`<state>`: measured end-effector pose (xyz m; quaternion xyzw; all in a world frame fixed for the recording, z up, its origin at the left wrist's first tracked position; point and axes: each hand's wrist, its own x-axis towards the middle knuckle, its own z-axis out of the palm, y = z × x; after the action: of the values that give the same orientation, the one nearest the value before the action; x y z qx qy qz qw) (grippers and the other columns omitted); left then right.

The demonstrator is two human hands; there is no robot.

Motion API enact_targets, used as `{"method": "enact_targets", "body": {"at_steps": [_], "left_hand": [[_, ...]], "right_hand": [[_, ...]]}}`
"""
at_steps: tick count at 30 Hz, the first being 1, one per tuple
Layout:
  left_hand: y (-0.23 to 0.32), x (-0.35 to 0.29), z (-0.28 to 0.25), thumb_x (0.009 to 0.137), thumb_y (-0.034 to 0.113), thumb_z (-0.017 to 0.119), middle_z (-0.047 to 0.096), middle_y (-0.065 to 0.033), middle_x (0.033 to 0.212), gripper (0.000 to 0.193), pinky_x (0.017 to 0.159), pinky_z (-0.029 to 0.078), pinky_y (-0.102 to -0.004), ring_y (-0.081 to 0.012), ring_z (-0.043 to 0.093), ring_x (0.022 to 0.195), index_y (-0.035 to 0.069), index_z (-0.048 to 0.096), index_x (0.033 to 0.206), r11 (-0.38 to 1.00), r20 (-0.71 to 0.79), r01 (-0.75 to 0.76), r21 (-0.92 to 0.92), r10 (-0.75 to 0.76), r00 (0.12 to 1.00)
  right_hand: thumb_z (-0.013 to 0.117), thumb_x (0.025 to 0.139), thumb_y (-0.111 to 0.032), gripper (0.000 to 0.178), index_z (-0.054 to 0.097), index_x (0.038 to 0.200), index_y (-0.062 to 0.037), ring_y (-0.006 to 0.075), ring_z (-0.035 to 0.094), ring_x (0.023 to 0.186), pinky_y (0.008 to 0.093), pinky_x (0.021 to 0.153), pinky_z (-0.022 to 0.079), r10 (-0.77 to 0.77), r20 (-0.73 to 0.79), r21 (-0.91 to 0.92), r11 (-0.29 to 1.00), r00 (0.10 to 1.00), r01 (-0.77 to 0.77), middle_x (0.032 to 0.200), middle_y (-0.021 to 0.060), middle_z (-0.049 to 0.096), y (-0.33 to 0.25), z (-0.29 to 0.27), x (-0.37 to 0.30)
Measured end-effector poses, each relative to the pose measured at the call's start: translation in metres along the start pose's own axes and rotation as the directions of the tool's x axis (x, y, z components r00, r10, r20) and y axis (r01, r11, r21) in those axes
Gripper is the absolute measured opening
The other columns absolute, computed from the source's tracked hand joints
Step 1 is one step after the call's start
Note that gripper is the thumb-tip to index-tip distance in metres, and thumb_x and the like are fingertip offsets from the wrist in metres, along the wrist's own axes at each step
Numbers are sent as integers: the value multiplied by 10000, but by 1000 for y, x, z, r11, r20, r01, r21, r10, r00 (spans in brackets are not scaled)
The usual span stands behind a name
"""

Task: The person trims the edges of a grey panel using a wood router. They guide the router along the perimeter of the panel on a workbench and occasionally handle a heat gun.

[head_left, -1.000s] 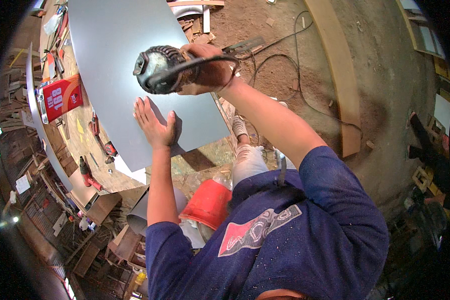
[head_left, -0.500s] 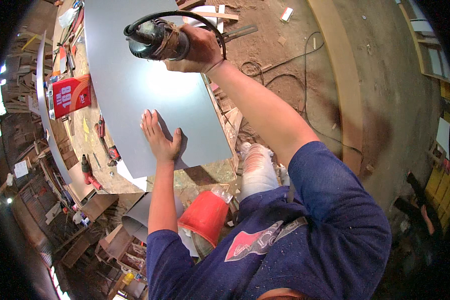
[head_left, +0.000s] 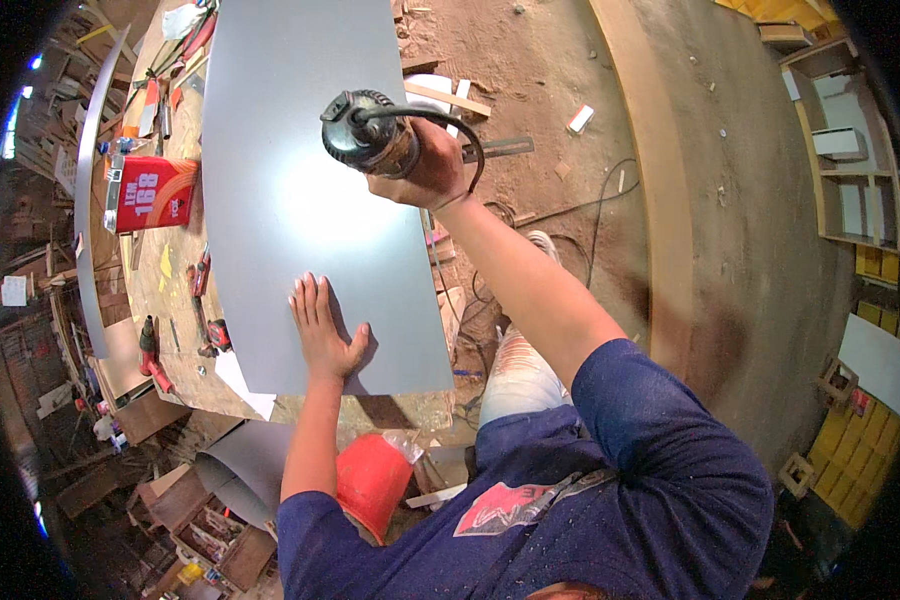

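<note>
My left hand (head_left: 325, 338) lay flat on the grey sheet (head_left: 260, 200) atop the worktop (head_left: 150, 295); my right hand (head_left: 427, 168) gripped a corded power tool (head_left: 362, 132) near its right edge, best kept steady, cord (head_left: 481, 150) clear.

The longest way for a hand runs over the grey sheet (head_left: 260, 230), along its left side from near end to far end, passing left of both the left hand (head_left: 327, 330) and the power tool (head_left: 365, 133). Another gap lies between the left hand, flat on the sheet's near part, and the tool farther off. The right hand (head_left: 430, 168) grips the tool; its forearm (head_left: 525, 265) bars the sheet's right edge, and the cord (head_left: 482, 145) bows out beside it. On the left, the red can (head_left: 160, 195) narrows passage over the bench (head_left: 150, 290), with the tape measure (head_left: 218, 335) nearer. The red bucket (head_left: 373, 485) blocks the near side.
</note>
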<state>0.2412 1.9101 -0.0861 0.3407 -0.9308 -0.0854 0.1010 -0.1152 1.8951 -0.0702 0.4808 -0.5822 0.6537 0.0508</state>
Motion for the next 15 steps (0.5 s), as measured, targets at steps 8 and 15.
{"method": "enact_targets", "body": {"at_steps": [8, 15], "left_hand": [[1, 5, -9, 934, 668, 600, 265, -259, 1760, 1039, 1319, 109, -640, -464, 182, 1648, 24, 301, 1692, 998, 60, 61, -30, -59, 996], [-4, 9, -14, 928, 705, 568, 235, -280, 1764, 1076, 1323, 101, -644, -469, 167, 1653, 13, 278, 1699, 997, 118, 68, -23, -65, 991]], "right_hand": [[962, 594, -298, 616, 736, 1125, -83, 237, 758, 893, 365, 831, 625, 97, 168, -86, 993, 981, -83, 1038, 70, 778, 45, 16, 10], [1009, 504, -378, 767, 720, 1136, -52, 299, 752, 846, 398, 774, 617, 135, 65, 6, 991, 989, -135, 971, 110, 740, 86, 40, 34]]}}
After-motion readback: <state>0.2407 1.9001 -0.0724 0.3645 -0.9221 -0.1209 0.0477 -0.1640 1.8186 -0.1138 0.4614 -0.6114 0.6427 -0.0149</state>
